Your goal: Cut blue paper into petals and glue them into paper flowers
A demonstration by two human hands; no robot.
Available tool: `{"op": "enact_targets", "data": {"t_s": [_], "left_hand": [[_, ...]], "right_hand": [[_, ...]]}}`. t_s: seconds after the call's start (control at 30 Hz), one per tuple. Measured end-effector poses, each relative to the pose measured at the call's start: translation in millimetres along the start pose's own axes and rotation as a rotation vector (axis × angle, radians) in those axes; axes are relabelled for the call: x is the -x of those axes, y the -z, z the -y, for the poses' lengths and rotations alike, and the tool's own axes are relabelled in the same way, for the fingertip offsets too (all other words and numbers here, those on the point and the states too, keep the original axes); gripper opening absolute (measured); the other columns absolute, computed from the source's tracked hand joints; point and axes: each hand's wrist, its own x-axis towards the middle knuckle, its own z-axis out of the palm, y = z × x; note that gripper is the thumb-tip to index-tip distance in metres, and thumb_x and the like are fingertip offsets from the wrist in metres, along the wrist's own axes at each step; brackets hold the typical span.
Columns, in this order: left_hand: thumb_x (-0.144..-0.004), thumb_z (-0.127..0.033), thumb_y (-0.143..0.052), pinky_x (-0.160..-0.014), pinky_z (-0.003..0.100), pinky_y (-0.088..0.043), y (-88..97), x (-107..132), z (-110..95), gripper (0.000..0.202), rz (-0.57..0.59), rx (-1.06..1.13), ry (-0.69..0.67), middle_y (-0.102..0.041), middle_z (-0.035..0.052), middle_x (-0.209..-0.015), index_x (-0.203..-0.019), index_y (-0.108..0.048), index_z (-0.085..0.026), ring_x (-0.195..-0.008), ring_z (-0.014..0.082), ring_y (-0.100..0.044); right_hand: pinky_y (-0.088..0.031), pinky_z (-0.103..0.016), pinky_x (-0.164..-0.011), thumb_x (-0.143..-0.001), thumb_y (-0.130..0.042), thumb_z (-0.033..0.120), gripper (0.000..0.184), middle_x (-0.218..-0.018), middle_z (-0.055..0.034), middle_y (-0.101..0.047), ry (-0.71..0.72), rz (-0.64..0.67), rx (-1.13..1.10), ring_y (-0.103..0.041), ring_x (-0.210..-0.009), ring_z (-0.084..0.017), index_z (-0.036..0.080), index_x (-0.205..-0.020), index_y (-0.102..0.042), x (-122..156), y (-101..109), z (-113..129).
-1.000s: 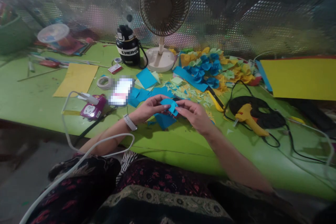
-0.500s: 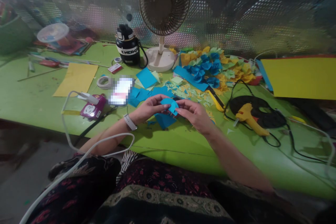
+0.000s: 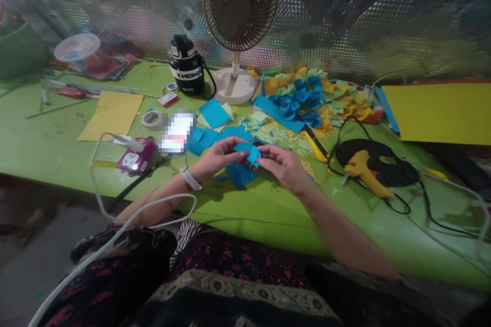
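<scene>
Between my two hands is a small curved piece of blue paper (image 3: 249,151), partly cut and bent, just above the table's front part. My left hand (image 3: 222,157) pinches its left side with thumb and fingers. The right side is pinched by my right hand (image 3: 282,163). Below it lie a darker blue paper (image 3: 241,176) and small scraps, partly hidden by my hands. Behind my hands are more blue paper pieces (image 3: 209,138) and a litter of pale green and yellow clippings (image 3: 284,130).
Blue, yellow and green paper flowers (image 3: 303,97) are heaped beside a fan (image 3: 236,84). A yellow cutter (image 3: 316,145) and a glue gun (image 3: 366,171) lie rightward. On the left are a phone (image 3: 177,133), tape roll (image 3: 152,119), purple power socket (image 3: 136,157), white cable (image 3: 153,204) and bottle (image 3: 186,69).
Both hands stay in place on the blue paper. Its upper edge looks slightly more folded down than before; nothing else has visibly moved.
</scene>
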Motion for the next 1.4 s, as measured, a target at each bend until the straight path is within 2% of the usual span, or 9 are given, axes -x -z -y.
{"op": "enact_targets", "data": {"t_s": [0.2,0.4,0.57,0.77,1.0,1.1,1.2,1.4], "left_hand": [[-0.073,-0.035,-0.085,-0.075,0.026,-0.055,0.3,-1,0,0.038,-0.005,-0.036,-0.041,-0.072,0.0018,-0.087,-0.098,-0.065,-0.014,-0.073,0.01,-0.066],[-0.073,-0.034,-0.085,-0.074,0.026,-0.055,3.6,-2,1,0.039,-0.003,-0.018,-0.019,-0.072,0.0024,-0.088,-0.099,-0.065,-0.014,-0.073,0.0102,-0.066],[-0.072,-0.033,-0.085,-0.075,0.027,-0.055,4.3,-2,4,0.041,0.022,-0.011,0.031,-0.072,0.0039,-0.091,-0.102,-0.064,-0.014,-0.075,0.0115,-0.067],[-0.074,-0.033,-0.084,-0.075,0.027,-0.054,1.8,-1,1,0.043,0.029,-0.061,-0.009,-0.072,0.0039,-0.09,-0.106,-0.065,-0.013,-0.076,0.0116,-0.067],[-0.081,-0.036,-0.078,-0.059,0.02,-0.045,-2.2,3,1,0.04,0.015,-0.243,-0.106,-0.061,-0.0025,-0.065,-0.111,-0.065,-0.013,-0.061,0.0079,-0.058],[-0.083,-0.037,-0.076,-0.057,0.02,-0.044,-1.7,3,2,0.041,0.04,-0.284,-0.139,-0.06,-0.0029,-0.064,-0.114,-0.065,-0.012,-0.059,0.0079,-0.056],[-0.084,-0.037,-0.075,-0.059,0.021,-0.047,-0.9,3,2,0.042,0.058,-0.278,-0.141,-0.064,-0.0005,-0.068,-0.116,-0.064,-0.012,-0.061,0.0089,-0.059],[-0.085,-0.033,-0.074,-0.075,0.026,-0.055,-1.7,5,-1,0.04,0.149,-0.177,-0.141,-0.073,0.0056,-0.086,-0.117,-0.061,-0.013,-0.077,0.0126,-0.069]], "right_hand": [[-0.058,-0.035,-0.077,-0.072,-0.074,0.032,0.026,-0.085,-0.0027,-0.075,0.01,-0.022,0.033,-0.067,-0.074,-0.016,0.02,-0.095,-0.069,-1,0,-1],[-0.057,-0.034,-0.076,-0.072,-0.073,0.033,0.025,-0.084,-0.0024,-0.074,0.006,-0.018,0.046,-0.066,-0.071,-0.016,0.02,-0.093,-0.069,-1,0,2],[-0.057,-0.034,-0.076,-0.071,-0.075,0.034,0.026,-0.085,-0.0031,-0.074,0.009,-0.029,0.05,-0.067,-0.074,-0.016,0.02,-0.091,-0.069,-1,0,-2],[-0.056,-0.036,-0.077,-0.07,-0.073,0.033,0.03,-0.088,-0.0045,-0.073,0.028,-0.059,0.133,-0.068,-0.079,-0.019,0.02,-0.096,-0.067,-2,0,-7],[-0.053,-0.034,-0.073,-0.073,-0.068,0.034,0.032,-0.087,-0.0033,-0.07,0.021,0.028,0.253,-0.064,-0.077,-0.019,0.019,-0.101,-0.066,-2,-1,-6],[-0.051,-0.033,-0.072,-0.072,-0.069,0.034,0.031,-0.082,-0.0017,-0.068,-0.01,0.031,0.214,-0.063,-0.077,-0.018,0.019,-0.098,-0.066,-2,-2,-4],[-0.048,-0.028,-0.063,-0.069,-0.069,0.035,0.028,-0.077,-0.0001,-0.067,-0.08,0.037,0.092,-0.06,-0.069,-0.015,0.02,-0.093,-0.066,-3,-3,-2],[-0.034,-0.024,-0.048,-0.064,-0.069,0.036,0.03,-0.063,0.0034,-0.061,-0.244,0.006,-0.05,-0.054,-0.052,-0.012,0.02,-0.089,-0.063,-3,-5,4]]}}
